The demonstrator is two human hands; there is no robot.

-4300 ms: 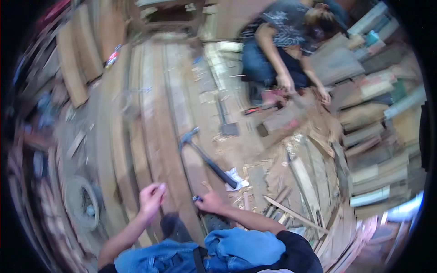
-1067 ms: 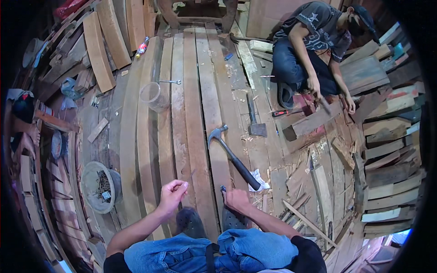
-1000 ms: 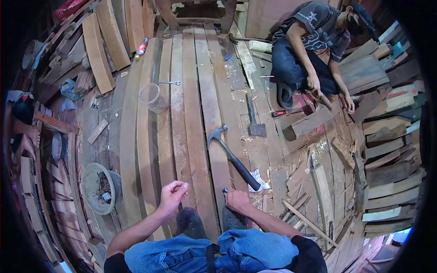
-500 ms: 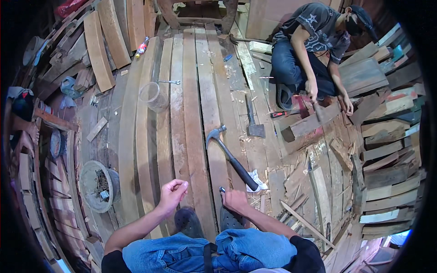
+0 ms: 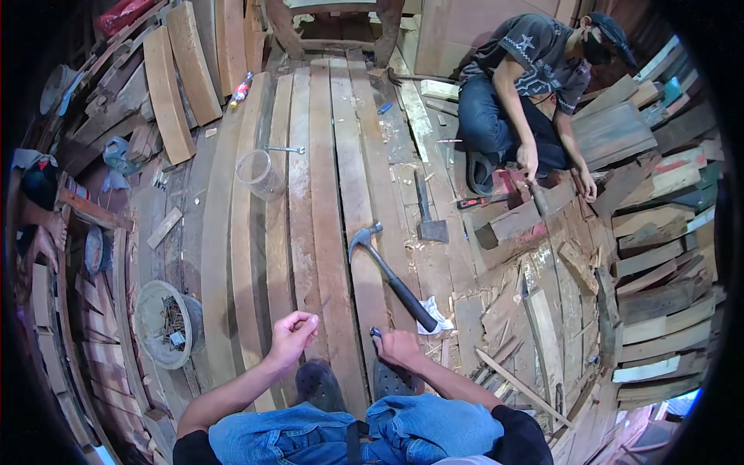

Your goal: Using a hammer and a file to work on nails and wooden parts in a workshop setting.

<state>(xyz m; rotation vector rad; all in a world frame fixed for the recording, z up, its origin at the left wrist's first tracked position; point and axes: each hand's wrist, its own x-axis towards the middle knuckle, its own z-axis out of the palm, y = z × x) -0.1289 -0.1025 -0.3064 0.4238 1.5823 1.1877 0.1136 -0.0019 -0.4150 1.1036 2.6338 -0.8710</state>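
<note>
Bare planks (image 5: 307, 248) leave room before the left grip (image 5: 294, 335), between bucket (image 5: 194, 322) and obstructing hammer (image 5: 397, 285).

The right hand (image 5: 399, 348) holds a dark object (image 5: 375, 332) too small to identify.

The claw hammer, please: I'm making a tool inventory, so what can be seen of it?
The claw hammer has a grey, metal-looking head with a curved claw on its left and a slim shaft thickening into a black grip. It lies on wooden boards, ahead of the right hand, head farther away, grip slanting rightward. Its end appears to overlap a crumpled white scrap; no hand touches it.
</note>
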